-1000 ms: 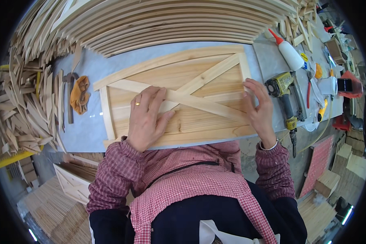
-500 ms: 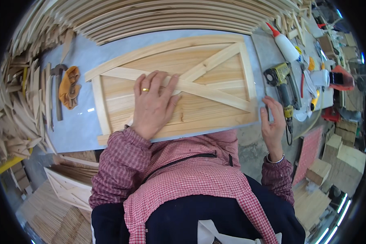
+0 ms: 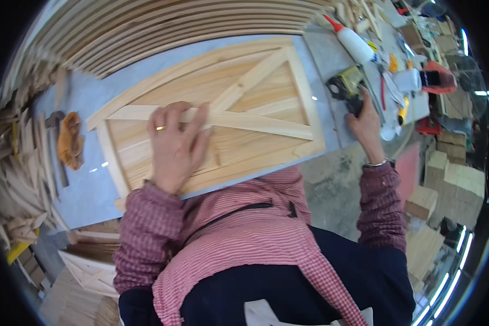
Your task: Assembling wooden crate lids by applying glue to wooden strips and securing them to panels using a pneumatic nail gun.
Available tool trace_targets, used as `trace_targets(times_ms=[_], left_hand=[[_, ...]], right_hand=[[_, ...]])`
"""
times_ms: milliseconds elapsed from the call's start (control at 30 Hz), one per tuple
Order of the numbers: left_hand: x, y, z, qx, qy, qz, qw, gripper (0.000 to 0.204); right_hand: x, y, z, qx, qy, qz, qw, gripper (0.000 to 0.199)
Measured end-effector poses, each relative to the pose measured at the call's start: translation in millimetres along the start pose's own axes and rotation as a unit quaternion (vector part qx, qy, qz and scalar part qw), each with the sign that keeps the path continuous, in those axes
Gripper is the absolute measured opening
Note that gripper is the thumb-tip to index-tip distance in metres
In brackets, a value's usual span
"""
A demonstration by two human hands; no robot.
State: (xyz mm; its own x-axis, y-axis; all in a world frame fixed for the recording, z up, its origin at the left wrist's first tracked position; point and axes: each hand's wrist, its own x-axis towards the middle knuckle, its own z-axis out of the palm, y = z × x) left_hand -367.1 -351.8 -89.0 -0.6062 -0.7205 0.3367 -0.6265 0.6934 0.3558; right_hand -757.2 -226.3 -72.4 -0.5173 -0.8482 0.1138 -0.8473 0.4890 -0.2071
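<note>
A pale wooden panel (image 3: 239, 142) with an arched top, a frame and crossed slats lies on the blue-grey tabletop. My left hand (image 3: 176, 144), a ring on one finger, rests on its left half over the crossing slat, fingers spread. To the right of the panel, my right hand (image 3: 365, 124) is wrapped round the dark handle of a yellow and black nail gun (image 3: 349, 81). The palm and fingers cover most of that handle. The tool's head points left toward the panel.
Long wooden strips (image 3: 201, 27) are stacked behind the panel. At left lie a hammer (image 3: 55, 141) and an orange-brown glove (image 3: 69, 142). A white glue bottle (image 3: 356, 44) with a red nozzle lies beyond the nail gun. Scrap wood (image 3: 16, 168) crowds the left side.
My right hand has moved up and forward from the table's edge and closed on the nail gun's handle. My left hand stays on the panel. The whole view has shifted and turned slightly.
</note>
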Motion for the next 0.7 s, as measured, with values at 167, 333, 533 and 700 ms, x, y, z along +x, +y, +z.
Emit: trace_targets(times_ms=[167, 333, 533, 700], left_hand=[[-5, -9, -1, -0.010, 0.021, -0.001, 1.000, 0.040], [-6, -7, 0, -0.024, 0.032, 0.005, 0.999, 0.040], [-3, -4, -1, -0.001, 0.013, 0.016, 1.000, 0.040], [-2, -1, -3, 0.006, 0.002, 0.007, 1.000, 0.041]], right_hand=[[18, -2, -16, -0.023, -0.049, 0.014, 0.998, 0.065], [-5, -15, -73, 0.040, -0.046, -0.064, 0.996, 0.049], [-68, -65, -104, 0.342, -0.236, 0.103, 0.904, 0.025], [-75, -86, -103, 0.315, -0.267, 0.069, 0.908, 0.028]])
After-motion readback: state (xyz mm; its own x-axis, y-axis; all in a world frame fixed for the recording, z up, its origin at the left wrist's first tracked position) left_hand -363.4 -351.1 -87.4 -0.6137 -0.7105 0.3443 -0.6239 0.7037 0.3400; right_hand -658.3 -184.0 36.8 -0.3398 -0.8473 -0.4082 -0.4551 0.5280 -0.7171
